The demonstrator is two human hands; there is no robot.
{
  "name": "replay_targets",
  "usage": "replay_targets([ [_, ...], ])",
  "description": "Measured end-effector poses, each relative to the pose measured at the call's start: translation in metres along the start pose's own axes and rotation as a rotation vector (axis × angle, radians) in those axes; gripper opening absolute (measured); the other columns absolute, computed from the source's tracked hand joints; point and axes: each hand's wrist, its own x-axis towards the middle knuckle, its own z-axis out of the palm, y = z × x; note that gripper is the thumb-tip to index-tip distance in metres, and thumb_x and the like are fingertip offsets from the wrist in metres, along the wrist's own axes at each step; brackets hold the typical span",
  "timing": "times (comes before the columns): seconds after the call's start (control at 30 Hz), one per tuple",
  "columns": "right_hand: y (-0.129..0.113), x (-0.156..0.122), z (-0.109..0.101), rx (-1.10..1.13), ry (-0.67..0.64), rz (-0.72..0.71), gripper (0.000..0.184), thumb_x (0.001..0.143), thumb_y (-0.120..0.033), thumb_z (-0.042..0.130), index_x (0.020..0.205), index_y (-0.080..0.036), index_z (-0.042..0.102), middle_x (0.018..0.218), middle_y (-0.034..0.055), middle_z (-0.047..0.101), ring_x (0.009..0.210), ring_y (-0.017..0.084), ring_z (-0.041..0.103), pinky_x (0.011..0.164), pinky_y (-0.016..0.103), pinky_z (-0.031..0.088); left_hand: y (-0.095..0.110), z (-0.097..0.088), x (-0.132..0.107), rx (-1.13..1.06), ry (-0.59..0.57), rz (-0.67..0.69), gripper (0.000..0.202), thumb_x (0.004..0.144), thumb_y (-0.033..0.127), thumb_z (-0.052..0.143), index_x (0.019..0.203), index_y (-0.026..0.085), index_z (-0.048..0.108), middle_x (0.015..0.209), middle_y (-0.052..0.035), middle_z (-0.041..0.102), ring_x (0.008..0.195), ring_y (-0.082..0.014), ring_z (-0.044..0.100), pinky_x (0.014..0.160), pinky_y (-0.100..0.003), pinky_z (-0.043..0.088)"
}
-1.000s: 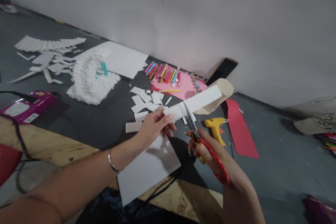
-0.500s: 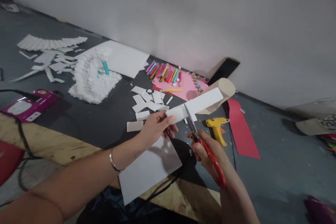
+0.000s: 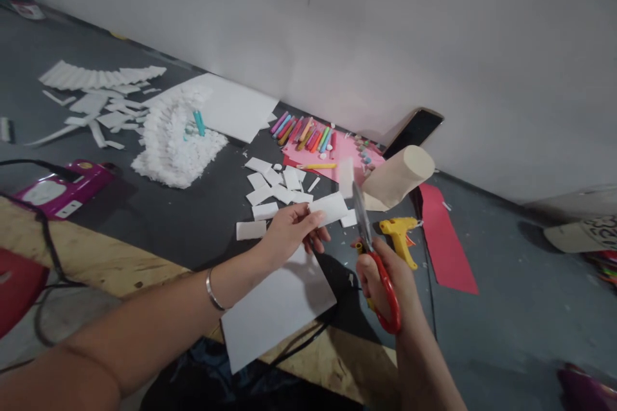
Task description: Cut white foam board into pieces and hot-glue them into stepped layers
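My left hand (image 3: 296, 228) pinches a short white paper strip (image 3: 330, 209) between thumb and fingers, above the table. Just right of its cut end is a pair of scissors (image 3: 380, 292) with red handles, held in my right hand (image 3: 385, 270). The blades look nearly closed and point away from me. A blurred white cut piece (image 3: 346, 176) is beside the blade tips, seemingly in the air. Behind my left hand lie several small white rectangles (image 3: 265, 210). Below my hands, a white sheet (image 3: 279, 314) reaches over the table's front edge.
A yellow glue gun (image 3: 399, 237), a cream cylinder (image 3: 400, 173) and a red paper strip (image 3: 448, 244) lie to the right. Crayons (image 3: 303, 133) rest on pink paper, with a phone (image 3: 417, 128) against the wall. Leftward are a fluffy white model (image 3: 168, 148) and a purple power strip (image 3: 67, 189).
The scissors have cut through the white strip, and its far part has come off, swinging upright beside the blades. My right hand has shifted slightly; my left still grips the shorter part.
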Motion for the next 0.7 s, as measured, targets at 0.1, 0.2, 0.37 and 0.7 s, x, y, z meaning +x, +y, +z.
replay_targets([
  [0.1, 0.006, 0.007, -0.001, 0.094, 0.03, 0.03, 0.031, 0.084, -0.048, 0.058, 0.1, -0.021, 0.058, 0.057, -0.0055, 0.053, 0.043, 0.011, 0.048, 0.041, 0.022, 0.039, -0.002, 0.0, -0.001, 0.051, -0.042, -0.001, 0.029, 0.082, 0.043, 0.061, 0.074, 0.016, 0.053, 0.066, -0.0027, 0.069, 0.046, -0.0097, 0.061, 0.039, -0.018, 0.042],
  [0.2, 0.007, 0.013, 0.0, 0.247, 0.086, -0.085, 0.036, 0.08, -0.043, 0.066, 0.105, -0.022, 0.052, 0.077, -0.0012, 0.062, 0.065, 0.015, 0.059, 0.06, 0.028, 0.048, -0.005, 0.002, -0.003, 0.134, -0.123, 0.008, 0.028, 0.084, 0.042, 0.061, 0.075, 0.016, 0.054, 0.068, -0.0031, 0.069, 0.048, -0.0092, 0.062, 0.041, -0.017, 0.042],
  [0.37, -0.003, 0.013, 0.006, 0.413, 0.039, -0.078, 0.036, 0.077, -0.033, 0.07, 0.106, -0.022, 0.051, 0.09, 0.0033, 0.063, 0.082, 0.018, 0.059, 0.075, 0.034, 0.048, -0.01, 0.007, -0.009, 0.268, -0.218, -0.008, 0.025, 0.085, 0.039, 0.06, 0.077, 0.016, 0.056, 0.067, -0.0025, 0.068, 0.048, -0.0086, 0.061, 0.042, -0.016, 0.042],
  [0.7, -0.004, 0.009, 0.006, 0.294, 0.071, -0.124, 0.032, 0.081, -0.033, 0.066, 0.107, -0.026, 0.049, 0.089, 0.0012, 0.061, 0.08, 0.019, 0.059, 0.069, 0.033, 0.048, -0.013, 0.004, -0.007, 0.28, -0.252, 0.069, 0.035, 0.085, 0.039, 0.062, 0.11, 0.014, 0.061, 0.082, -0.0038, 0.068, 0.069, -0.0132, 0.064, 0.054, -0.019, 0.051],
])
